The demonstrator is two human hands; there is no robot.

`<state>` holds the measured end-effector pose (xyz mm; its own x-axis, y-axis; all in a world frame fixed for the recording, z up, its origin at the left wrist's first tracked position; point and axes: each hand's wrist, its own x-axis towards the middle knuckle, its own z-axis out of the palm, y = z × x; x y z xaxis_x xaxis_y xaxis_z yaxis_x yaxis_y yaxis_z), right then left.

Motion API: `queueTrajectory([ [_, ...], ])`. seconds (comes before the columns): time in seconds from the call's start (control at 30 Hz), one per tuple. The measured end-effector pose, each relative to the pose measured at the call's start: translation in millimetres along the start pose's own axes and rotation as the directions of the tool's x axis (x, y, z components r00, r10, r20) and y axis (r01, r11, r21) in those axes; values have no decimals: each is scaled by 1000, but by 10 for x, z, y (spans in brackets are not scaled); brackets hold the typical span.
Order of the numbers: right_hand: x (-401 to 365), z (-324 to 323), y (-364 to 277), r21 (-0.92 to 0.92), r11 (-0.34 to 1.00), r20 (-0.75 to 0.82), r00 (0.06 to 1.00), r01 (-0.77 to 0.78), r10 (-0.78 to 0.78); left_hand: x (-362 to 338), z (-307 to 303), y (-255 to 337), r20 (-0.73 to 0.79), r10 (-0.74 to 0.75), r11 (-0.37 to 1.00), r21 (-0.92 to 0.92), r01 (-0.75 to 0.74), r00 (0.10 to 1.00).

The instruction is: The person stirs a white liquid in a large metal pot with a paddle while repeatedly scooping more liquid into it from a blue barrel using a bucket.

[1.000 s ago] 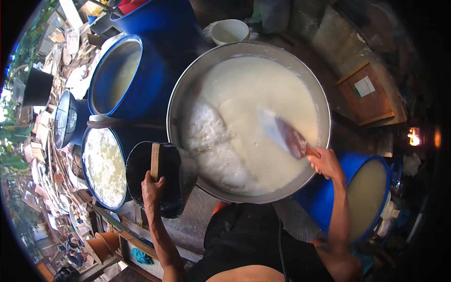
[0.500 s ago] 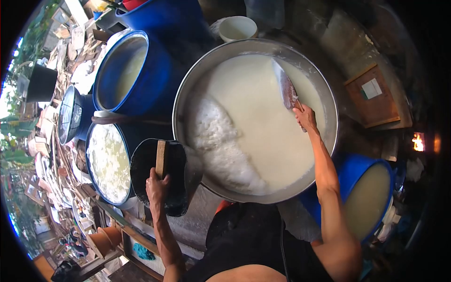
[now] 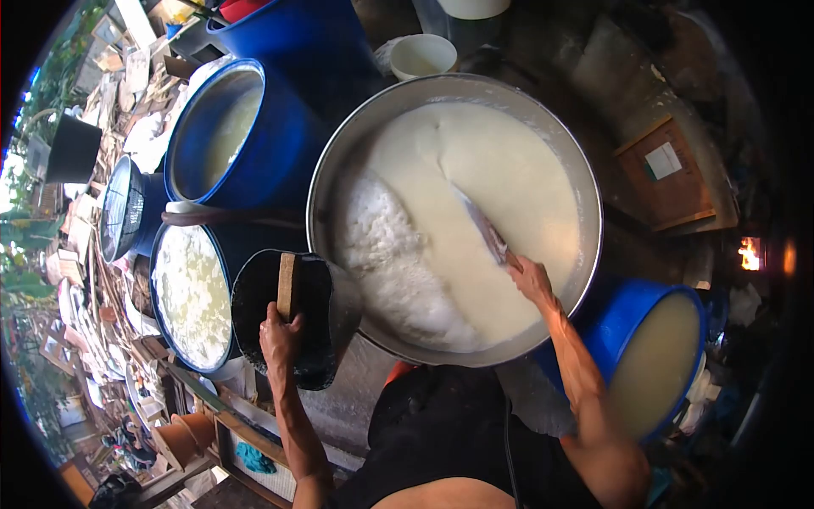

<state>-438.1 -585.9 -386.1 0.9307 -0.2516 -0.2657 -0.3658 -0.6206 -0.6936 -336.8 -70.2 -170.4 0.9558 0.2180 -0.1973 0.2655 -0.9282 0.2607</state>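
A wide metal pan [image 3: 593,199] holds creamy white liquid [image 3: 500,170], with a bank of foam [image 3: 381,229] along its left side. My right hand [image 3: 532,280] is wrapped round the handle of a flat paddle [image 3: 485,225], whose blade lies partly in the liquid near the middle of the pan. At the pan's lower left, my left hand [image 3: 278,335] grips the wooden handle [image 3: 287,284] of a black bucket [image 3: 343,310]. The bucket's dark inside shows no contents that I can make out.
Blue barrels [image 3: 288,144] with pale liquid stand at the left, and another blue barrel [image 3: 606,318] at the lower right. A white-flecked tub [image 3: 193,297] sits beside the bucket. Behind the pan is a white bowl [image 3: 424,58]. Fire [image 3: 749,254] burns at far right.
My right hand has moved left and down with the paddle, whose blade has shifted toward the pan's middle. My left hand still holds the bucket in nearly the same place.
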Motion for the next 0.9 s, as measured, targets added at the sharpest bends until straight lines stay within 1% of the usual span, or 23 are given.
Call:
queueTrajectory([
  [0.07, -286, -47, -142, -75, 996, 15, 998, 54, -53, -4, 0, -4, 3, 0, 1000, -9, 0, 1000],
  [0.1, -407, -42, -162, -94, 994, 36, 998, 56, -53, -5, -2, 3, -1, 3, 1000, -11, -3, 1000],
  [0.17, -644, -86, -252, -144, 989, 99, 995, 28, -13, -1, 0, 5, -4, 8, 1000, -14, -8, 1000],
  [0.2, -750, -104, -269, -145, 989, 97, 995, 28, -14, 2, 5, -6, -2, 6, 1000, -13, -6, 1000],
  [0.27, -942, -140, -305, -154, 988, 202, 979, 5, 26, 1, 1, -13, -1, 2, 1000, -11, -2, 1000],
  [0.3, -1030, -199, -376, -154, 988, 202, 979, 6, 25, 0, -6, -12, 8, -2, 1000, -12, 2, 1000],
  [0.37, -1192, -366, -549, -235, 971, 300, 953, 36, 37, 2, -6, -5, 17, -4, 1000, -17, 4, 1000],
  [0.4, -1250, -455, -620, -276, 961, 326, 943, 27, 67, -1, 0, 0, 12, -7, 1000, -10, 7, 1000],
  [0.43, -1282, -556, -667, -276, 961, 326, 943, 26, 68, -6, 2, 6, 8, -11, 1000, -2, 11, 1000],
  [0.5, -1308, -780, -734, -343, 936, 444, 892, 75, 91, -18, -3, 30, 5, -3, 1000, -6, 3, 1000],
  [0.53, -1281, -926, -772, -341, 937, 501, 858, 76, 113, -26, -8, 42, 0, 4, 1000, -9, -4, 1000],
  [0.57, -1257, -1050, -713, -342, 937, 500, 858, 76, 113, -31, -13, 53, 0, 4, 1000, -10, -4, 1000],
  [0.63, -1194, -1289, -582, -187, 940, 545, 826, 286, -144, -31, -16, 70, 8, -3, 1000, -1, 3, 1000],
  [0.67, -1138, -1479, -760, -187, 940, 545, 826, 287, -144, -30, -10, 69, 8, -4, 1000, -1, 4, 1000],
  [0.7, -1083, -1742, -1044, -137, 991, 573, 815, -5, 84, -32, -3, 61, -5, 9, 1000, 1, -9, 1000],
  [0.73, -1047, -1895, -1206, -98, 949, 610, 735, -300, 295, -36, 3, 55, -18, 20, 1000, 3, -20, 1000],
  [0.77, -1035, -1961, -1150, -40, 953, 556, 786, -299, 270, -34, -2, 57, -17, 16, 1000, 4, -16, 1000],
  [0.83, -939, -2006, -1141, -45, 937, 417, 846, -346, 332, -31, -20, 79, -3, 12, 1000, -3, -12, 1000],
  [0.87, -877, -1999, -1308, -8, 914, 316, 867, -405, 386, -32, -24, 93, -2, 7, 1000, -3, -7, 1000],
  [0.9, -786, -1942, -1253, -12, 915, 320, 865, -404, 386, -36, -30, 108, -8, 13, 1000, 6, -13, 1000],
])
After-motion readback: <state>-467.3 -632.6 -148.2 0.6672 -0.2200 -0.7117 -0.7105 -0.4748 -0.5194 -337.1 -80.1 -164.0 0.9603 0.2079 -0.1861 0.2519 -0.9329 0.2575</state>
